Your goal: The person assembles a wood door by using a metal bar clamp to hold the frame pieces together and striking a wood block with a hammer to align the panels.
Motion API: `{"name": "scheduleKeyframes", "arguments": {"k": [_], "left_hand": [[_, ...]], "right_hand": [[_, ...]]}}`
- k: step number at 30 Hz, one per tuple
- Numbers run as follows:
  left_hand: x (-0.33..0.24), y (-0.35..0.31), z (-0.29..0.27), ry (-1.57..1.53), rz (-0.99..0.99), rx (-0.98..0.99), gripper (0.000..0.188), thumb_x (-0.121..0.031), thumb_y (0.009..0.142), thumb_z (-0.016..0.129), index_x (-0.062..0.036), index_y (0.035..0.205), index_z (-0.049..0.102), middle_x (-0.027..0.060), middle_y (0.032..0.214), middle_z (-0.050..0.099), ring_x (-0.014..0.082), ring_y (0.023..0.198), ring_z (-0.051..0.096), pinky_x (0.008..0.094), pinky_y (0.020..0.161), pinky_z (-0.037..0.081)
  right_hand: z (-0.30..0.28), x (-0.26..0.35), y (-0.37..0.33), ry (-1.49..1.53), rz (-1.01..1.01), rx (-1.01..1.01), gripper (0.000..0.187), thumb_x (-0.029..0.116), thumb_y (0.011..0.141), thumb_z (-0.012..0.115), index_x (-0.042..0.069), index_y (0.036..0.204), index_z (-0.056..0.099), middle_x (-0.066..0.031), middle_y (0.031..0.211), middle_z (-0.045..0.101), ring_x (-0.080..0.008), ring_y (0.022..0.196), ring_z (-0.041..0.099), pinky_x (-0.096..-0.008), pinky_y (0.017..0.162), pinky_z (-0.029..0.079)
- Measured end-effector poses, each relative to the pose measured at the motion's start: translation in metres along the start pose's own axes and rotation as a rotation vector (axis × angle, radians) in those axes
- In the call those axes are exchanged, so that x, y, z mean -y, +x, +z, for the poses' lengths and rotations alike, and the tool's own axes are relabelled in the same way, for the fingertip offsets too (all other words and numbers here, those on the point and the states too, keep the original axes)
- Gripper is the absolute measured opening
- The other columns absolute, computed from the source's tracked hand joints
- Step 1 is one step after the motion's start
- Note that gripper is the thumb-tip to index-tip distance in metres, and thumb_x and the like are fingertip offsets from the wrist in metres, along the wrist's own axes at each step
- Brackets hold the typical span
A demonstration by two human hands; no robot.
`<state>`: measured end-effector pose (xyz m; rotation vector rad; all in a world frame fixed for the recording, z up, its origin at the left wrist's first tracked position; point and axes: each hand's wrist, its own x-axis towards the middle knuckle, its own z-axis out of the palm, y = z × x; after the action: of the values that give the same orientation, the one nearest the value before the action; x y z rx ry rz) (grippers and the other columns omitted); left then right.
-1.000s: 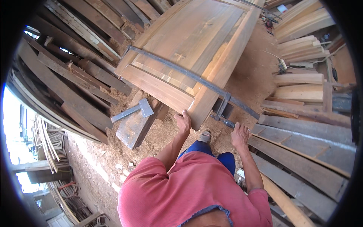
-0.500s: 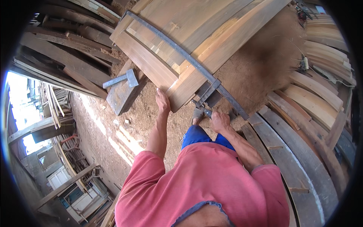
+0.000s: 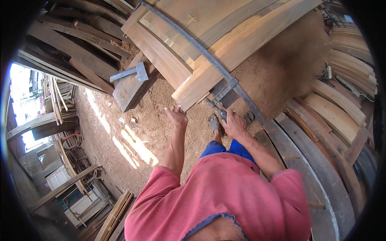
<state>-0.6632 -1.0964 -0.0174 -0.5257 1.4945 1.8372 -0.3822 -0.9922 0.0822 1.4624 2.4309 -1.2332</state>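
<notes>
Bar clamp (image 3: 203, 52), long and dark, right across the near part of the wooden panel (image 3: 217, 36), its tail running out beyond the panel's right-hand edge! Down by the sliding head (image 3: 230, 85) sits the screw handle (image 3: 221, 113), and the right hand (image 3: 236, 125) is on it, fingers curled around the grip.

Over to the left hand (image 3: 177, 117): fingers parted and loosely bent, grasping nothing, right by the panel's near corner; whether the fingertips touch the wood, I cannot tell.

Just left of the panel, a metal hammer (image 3: 138, 73) lies on a thick wooden block (image 3: 130, 96), head towards the panel. Shavings cover the floor (image 3: 155, 120), bright strips of sunlight (image 3: 138, 148) cutting across it. Sandalled feet (image 3: 215, 123) below the clamp, blue trousers (image 3: 215, 148), pink shirt (image 3: 217, 188) filling the foreground!

Dark timbers (image 3: 76, 44) crowd the upper left, pale planks (image 3: 331, 106) are stacked over on the right, and long grey boards (image 3: 321, 160) sweep down the lower right, bent by the lens.
</notes>
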Motion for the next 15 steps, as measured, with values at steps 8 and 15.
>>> {"name": "scheduleKeyframes", "arguments": {"k": [8, 15], "left_hand": [[0.106, -0.083, 0.018, 0.297, -0.527, 1.011, 0.059, -0.055, 0.095, 0.058, -0.0082, 0.130, 0.053, 0.0073, 0.122, 0.062, 0.0233, 0.114, 0.058, 0.0424, 0.102, 0.043], [0.122, -0.105, 0.083, -0.068, -0.805, 1.089, 0.051, -0.033, 0.093, 0.066, -0.0018, 0.132, 0.055, 0.0139, 0.126, 0.063, 0.0271, 0.119, 0.058, 0.0401, 0.106, 0.044]], "right_hand": [[0.018, -0.004, 0.006, -0.217, 0.013, -0.068, 0.040, 0.015, 0.075, 0.071, 0.000, 0.107, 0.052, -0.0261, 0.085, 0.068, -0.0439, 0.083, 0.068, -0.0525, 0.073, 0.053], [0.009, -0.013, 0.009, -0.187, -0.053, 0.015, 0.041, 0.015, 0.075, 0.071, -0.002, 0.108, 0.055, -0.0251, 0.096, 0.068, -0.0428, 0.088, 0.068, -0.0540, 0.076, 0.054]]}}
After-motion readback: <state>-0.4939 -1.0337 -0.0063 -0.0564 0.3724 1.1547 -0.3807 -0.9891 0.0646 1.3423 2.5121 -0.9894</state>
